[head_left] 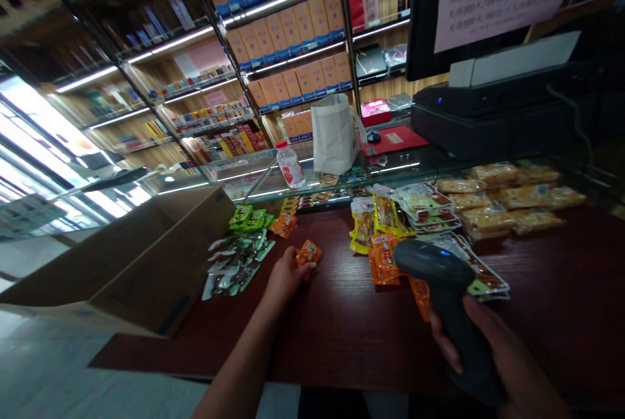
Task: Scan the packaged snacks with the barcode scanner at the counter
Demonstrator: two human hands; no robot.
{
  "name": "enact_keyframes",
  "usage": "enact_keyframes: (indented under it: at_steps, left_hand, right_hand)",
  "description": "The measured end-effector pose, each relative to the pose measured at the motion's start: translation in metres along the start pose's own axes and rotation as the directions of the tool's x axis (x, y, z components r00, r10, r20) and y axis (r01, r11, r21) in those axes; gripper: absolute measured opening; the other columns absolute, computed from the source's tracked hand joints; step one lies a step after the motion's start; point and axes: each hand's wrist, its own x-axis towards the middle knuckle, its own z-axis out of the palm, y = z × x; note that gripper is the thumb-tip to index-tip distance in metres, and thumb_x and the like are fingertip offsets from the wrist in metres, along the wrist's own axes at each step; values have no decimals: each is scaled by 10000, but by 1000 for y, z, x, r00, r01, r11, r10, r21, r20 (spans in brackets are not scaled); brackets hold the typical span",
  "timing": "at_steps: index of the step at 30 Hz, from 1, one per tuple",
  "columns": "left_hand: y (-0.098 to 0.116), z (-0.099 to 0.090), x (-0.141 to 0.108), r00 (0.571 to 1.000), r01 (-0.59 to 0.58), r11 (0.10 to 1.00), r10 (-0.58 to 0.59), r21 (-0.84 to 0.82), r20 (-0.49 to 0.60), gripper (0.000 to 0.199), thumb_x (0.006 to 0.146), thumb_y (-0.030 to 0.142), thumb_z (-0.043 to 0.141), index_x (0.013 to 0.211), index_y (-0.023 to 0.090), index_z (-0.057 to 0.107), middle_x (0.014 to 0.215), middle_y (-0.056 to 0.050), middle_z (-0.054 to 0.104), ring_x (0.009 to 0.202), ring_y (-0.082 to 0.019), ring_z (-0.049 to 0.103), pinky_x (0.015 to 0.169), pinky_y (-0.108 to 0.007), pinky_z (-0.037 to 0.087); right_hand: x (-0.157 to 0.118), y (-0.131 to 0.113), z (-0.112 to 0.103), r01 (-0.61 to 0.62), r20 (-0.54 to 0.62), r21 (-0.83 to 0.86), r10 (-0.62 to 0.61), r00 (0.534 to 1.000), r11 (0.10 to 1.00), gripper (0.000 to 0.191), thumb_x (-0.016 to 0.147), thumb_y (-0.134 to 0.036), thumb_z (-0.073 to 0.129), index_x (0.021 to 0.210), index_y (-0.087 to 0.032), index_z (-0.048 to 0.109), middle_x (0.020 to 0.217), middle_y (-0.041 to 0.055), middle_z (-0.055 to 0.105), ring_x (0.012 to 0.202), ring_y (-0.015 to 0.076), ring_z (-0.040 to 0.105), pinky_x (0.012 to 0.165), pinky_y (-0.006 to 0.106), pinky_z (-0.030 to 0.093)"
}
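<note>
My left hand (287, 274) pinches a small orange packet (309, 252) just above the dark red counter. My right hand (493, 341) is wrapped round the handle of a black barcode scanner (434, 263), its head pointing left over a pile of orange packets (385, 256). Beyond that pile lie yellow packets (364, 224) and white-and-green packets (424, 201). To the left of my left hand are silvery-green packets (237, 263), green packets (250, 217) and another orange packet (284, 225).
An open cardboard box (161, 256) stands at the left. Wrapped bread-like packs (522, 196) lie at the right. Behind are a bottle (290, 165), a white paper bag (334, 136) on the glass counter, a red folder (398, 139) and a dark machine (459, 123).
</note>
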Motion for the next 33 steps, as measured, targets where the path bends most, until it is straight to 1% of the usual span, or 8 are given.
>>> enact_keyframes:
  at_steps: [2, 5, 8, 10, 15, 19, 29, 33]
  left_hand:
    - [1, 3, -5, 1000, 23, 993, -24, -112, -10, 319, 682, 436, 733, 837, 221, 555, 713, 14, 653, 629, -166, 612, 577, -245, 413]
    - [1, 9, -7, 994, 100, 929, -81, -356, 67, 344, 772, 476, 637, 964, 207, 540, 604, 46, 612, 482, -134, 572, 475, -225, 411]
    - [0, 13, -5, 989, 145, 756, -100, -639, 106, 447, 746, 454, 673, 1065, 179, 521, 749, 5, 688, 593, -151, 684, 544, -246, 526]
    - [0, 14, -3, 986, 165, 670, -125, -724, 109, 483, 694, 421, 743, 1045, 160, 538, 866, -34, 717, 699, -174, 734, 633, -269, 578]
    - [4, 15, -4, 975, 218, 655, -180, -723, 130, 423, 684, 420, 794, 876, 145, 537, 753, -49, 729, 654, -186, 742, 579, -237, 575]
    - [6, 16, -6, 977, 196, 639, -193, -744, 91, 427, 701, 426, 794, 864, 168, 496, 710, -34, 736, 643, -190, 745, 581, -245, 585]
    - [7, 21, -9, 980, 173, 689, -189, -704, 56, 378, 768, 400, 745, 853, 202, 434, 728, -43, 753, 708, -234, 764, 624, -302, 607]
    - [7, 21, -8, 985, 157, 753, -168, -639, 45, 279, 817, 350, 689, 856, 206, 453, 755, -57, 765, 716, -242, 765, 624, -319, 606]
  right_hand:
    - [3, 2, 5, 21, 6, 14, -21, 1000, 1000, 423, 792, -595, 717, 817, -172, 723, 650, 39, 675, 454, 124, 530, 409, 227, 429]
    - [10, 5, 13, 18, 9, 27, -18, 1000, 999, 403, 804, -567, 724, 941, -188, 718, 721, 40, 702, 457, 119, 547, 400, 220, 435]
    - [16, 9, 22, 12, 50, 24, -13, 999, 1000, 411, 800, -569, 728, 961, -191, 718, 725, 39, 709, 449, 114, 558, 390, 212, 434]
    - [18, 10, 30, 21, 63, 12, -21, 998, 1000, 420, 792, -579, 732, 930, -182, 724, 712, 39, 709, 433, 102, 552, 382, 200, 426]
    - [21, 14, 54, 39, -30, -6, -39, 999, 999, 465, 730, -609, 776, 825, -157, 722, 641, 38, 697, 397, 78, 521, 359, 171, 395]
    - [27, 20, 67, 75, -57, 1, -75, 996, 997, 448, 729, -588, 788, 796, -150, 720, 638, 40, 698, 392, 73, 517, 358, 168, 391]
    - [35, 35, 76, 107, 11, 2, -107, 994, 994, 423, 765, -576, 758, 836, -160, 733, 659, 37, 700, 407, 70, 523, 376, 167, 413]
    - [34, 37, 77, 95, -6, 20, -95, 995, 995, 430, 745, -574, 779, 878, -167, 736, 669, 43, 712, 405, 71, 530, 375, 166, 407]
